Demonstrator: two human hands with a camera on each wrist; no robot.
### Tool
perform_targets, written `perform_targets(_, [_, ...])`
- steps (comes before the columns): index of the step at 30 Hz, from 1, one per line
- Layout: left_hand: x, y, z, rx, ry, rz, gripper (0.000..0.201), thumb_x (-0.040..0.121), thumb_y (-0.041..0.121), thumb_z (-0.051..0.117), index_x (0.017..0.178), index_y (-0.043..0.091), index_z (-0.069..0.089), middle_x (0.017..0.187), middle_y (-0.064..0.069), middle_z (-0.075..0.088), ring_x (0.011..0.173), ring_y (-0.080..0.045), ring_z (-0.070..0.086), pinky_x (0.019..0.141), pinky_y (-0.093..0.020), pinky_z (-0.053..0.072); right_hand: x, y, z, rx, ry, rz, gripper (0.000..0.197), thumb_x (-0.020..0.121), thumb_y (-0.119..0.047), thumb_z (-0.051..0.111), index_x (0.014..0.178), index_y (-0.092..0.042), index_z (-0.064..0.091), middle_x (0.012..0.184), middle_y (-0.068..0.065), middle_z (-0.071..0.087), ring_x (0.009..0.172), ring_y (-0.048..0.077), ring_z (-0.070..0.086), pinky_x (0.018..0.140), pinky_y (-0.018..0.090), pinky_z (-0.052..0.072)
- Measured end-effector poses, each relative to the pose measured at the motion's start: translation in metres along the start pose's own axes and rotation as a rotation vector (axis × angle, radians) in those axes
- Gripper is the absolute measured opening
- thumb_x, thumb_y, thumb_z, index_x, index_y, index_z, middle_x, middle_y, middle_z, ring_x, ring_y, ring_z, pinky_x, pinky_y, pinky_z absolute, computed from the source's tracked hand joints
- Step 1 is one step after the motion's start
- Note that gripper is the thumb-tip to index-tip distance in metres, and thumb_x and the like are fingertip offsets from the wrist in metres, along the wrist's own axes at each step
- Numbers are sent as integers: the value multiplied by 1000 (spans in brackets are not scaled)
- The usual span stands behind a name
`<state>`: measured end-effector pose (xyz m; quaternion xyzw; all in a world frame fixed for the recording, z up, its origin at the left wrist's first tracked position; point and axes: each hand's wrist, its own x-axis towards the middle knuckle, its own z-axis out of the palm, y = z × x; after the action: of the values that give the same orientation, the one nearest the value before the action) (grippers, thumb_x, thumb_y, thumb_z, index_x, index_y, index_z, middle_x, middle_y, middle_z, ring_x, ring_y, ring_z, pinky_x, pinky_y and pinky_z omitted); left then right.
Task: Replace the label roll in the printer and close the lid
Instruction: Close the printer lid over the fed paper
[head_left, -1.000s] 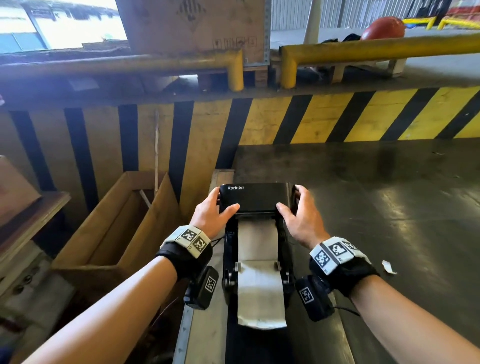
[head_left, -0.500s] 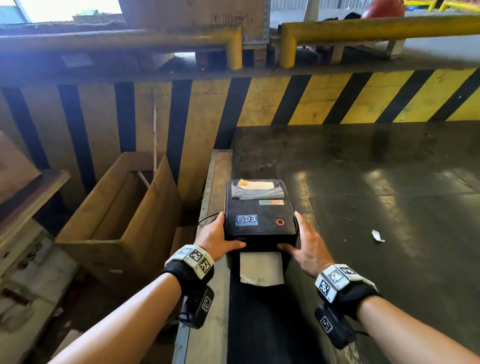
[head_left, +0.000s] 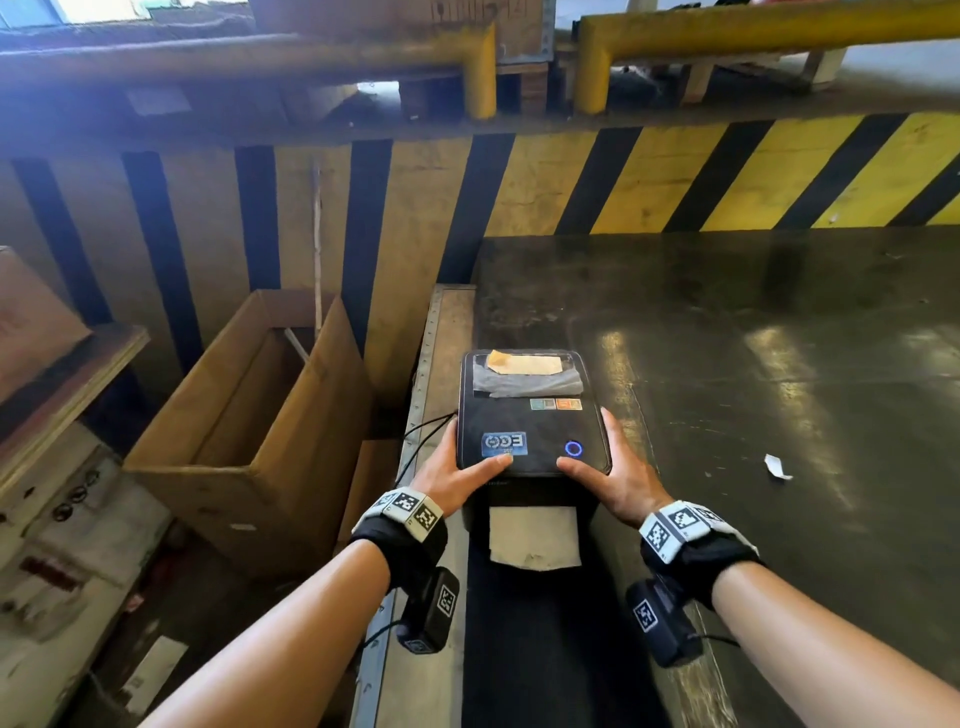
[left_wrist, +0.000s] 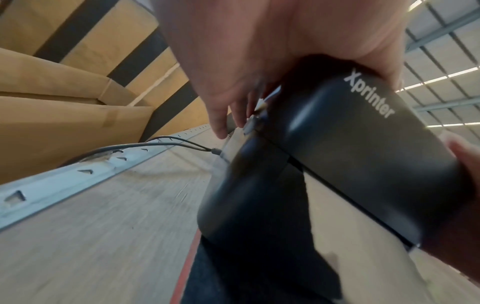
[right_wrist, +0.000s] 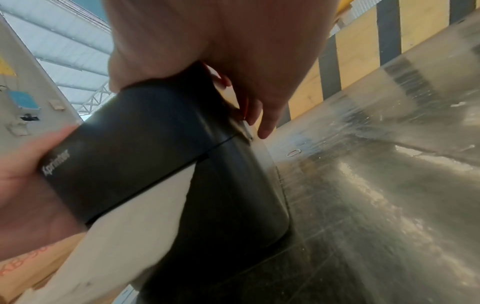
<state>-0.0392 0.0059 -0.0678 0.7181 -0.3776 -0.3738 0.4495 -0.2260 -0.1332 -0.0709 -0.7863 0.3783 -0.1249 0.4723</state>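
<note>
The black plastic label printer (head_left: 532, 431) sits at the near left edge of a dark, glossy work surface (head_left: 753, 389), its hinged black lid (left_wrist: 363, 156) down on the body; the wrist views are blurred, so whether it is fully latched is hard to tell. A strip of white label paper (head_left: 535, 538) hangs out of the front slot. On the lid top a small ring-shaped button glows blue (head_left: 573, 448), next to a blue sticker (head_left: 504, 444).

The left hand (head_left: 457, 475) grips the lid's left front corner, thumb lying flat on top and fingers (left_wrist: 221, 115) reaching down the side. The right hand (head_left: 615, 480) mirrors it on the right corner, thumb on top, fingers (right_wrist: 265, 115) curled down the right side.

A thin black cable (left_wrist: 166, 144) plugs into the printer's left side. An open brown cardboard box (head_left: 260, 426) stands to the left, below the surface. A small white paper scrap (head_left: 776, 466) lies well to the right. Behind runs a yellow-and-black striped wall (head_left: 649, 182).
</note>
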Motion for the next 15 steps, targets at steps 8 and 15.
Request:
perform_targets(8, [5,-9,1,-66,4,3,87,59,53,73,133,36,30,124,9,56,112,-6,58,100,-32,48,0,4,7,73,66,-41,105,64,-53,62,148,-21,9,154,2,27,137,12,31,103,20,22])
perform_targets(15, [6,-12,3,-123,8,-11,93,60,51,72,138,32,26,130,3,53,117,-11,56,100,-35,47,-3,0,7,128,80,-46,102,64,-50,63,147,-23,11,152,0,30,126,3,33,99,15,22])
